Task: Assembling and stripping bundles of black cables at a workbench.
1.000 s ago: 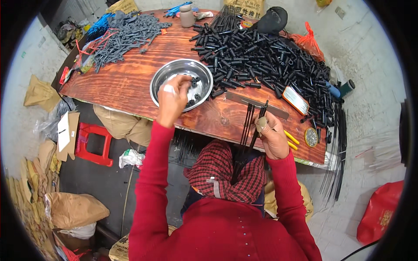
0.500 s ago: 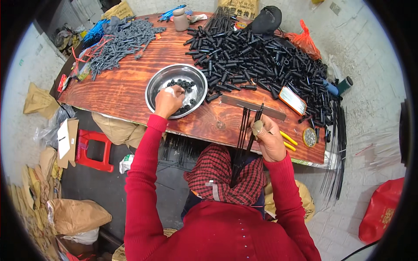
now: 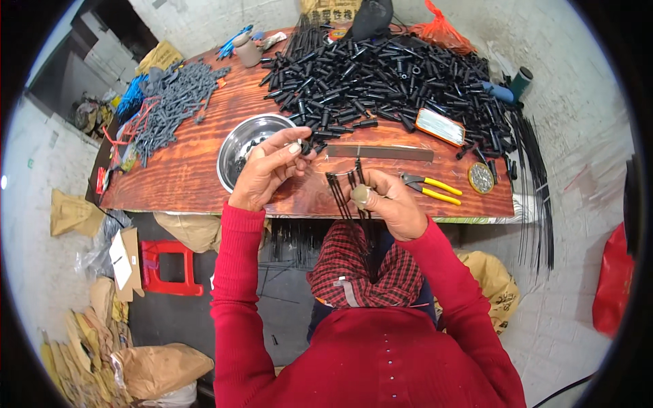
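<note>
My left hand [image 3: 266,171] is raised just right of the metal bowl [image 3: 261,121], pinching a small black part [image 3: 305,146] between thumb and fingers. Small black pieces lie in the bowl, partly hidden by that hand. My right hand [image 3: 389,202] grips a bundle of thin black rods [image 3: 340,196] at the table's front edge, their lower ends hanging over my lap. A tan cover [image 3: 361,196] wraps its thumb tip. The two hands are close together but apart.
A large heap of black tubes [image 3: 388,85] covers the back right of the wooden table [image 3: 170,183]. A dark flat bar [image 3: 381,153], yellow-handled pliers [image 3: 435,189], a round tin [image 3: 481,178] and an orange-rimmed tray [image 3: 441,126] lie nearby. Grey parts [image 3: 170,102] fill the far left.
My left hand has come out of the bowl and moved right, now with a small black part. My right hand has shifted left with the rods, uncovering the pliers. The view has turned slightly.
</note>
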A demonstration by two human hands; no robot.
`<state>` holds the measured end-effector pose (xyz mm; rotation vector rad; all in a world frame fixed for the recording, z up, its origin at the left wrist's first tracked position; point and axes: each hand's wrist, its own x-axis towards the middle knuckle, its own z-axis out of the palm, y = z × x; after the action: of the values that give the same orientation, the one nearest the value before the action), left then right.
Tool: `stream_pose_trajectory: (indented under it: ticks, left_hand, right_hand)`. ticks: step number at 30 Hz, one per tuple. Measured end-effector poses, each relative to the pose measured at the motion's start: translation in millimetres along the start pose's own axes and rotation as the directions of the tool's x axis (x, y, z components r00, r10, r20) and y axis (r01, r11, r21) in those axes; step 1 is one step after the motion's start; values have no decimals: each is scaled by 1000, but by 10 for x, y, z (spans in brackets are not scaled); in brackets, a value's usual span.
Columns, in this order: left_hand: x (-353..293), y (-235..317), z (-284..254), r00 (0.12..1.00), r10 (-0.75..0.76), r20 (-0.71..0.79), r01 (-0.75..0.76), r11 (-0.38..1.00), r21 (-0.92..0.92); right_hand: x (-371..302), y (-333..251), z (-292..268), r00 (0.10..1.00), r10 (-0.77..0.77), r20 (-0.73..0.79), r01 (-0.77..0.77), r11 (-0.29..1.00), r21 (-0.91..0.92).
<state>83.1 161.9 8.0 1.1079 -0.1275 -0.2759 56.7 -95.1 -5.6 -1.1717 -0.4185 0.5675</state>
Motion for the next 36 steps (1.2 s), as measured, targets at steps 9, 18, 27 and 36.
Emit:
stream_pose_trajectory:
  ticks: [9,18,27,36]
  left_hand:
    - [-104,65,500,998,21,61,-23,999,39]
    - [-147,111,851,994,-65,87,47,979,199]
    - [-154,103,1086,1000,4,22,-8,987,159]
    - [-244,198,1016,992,-86,92,67,980,188]
  right_hand:
    - [-120,27,7,995,-102,9,101,995,23]
    - [-263,-20,-73,987,-163,6,163,986,28]
    - [-280,-43,-93,985,-170,17,169,985,33]
    - [-239,-47,3,988,-150,42,148,988,37]
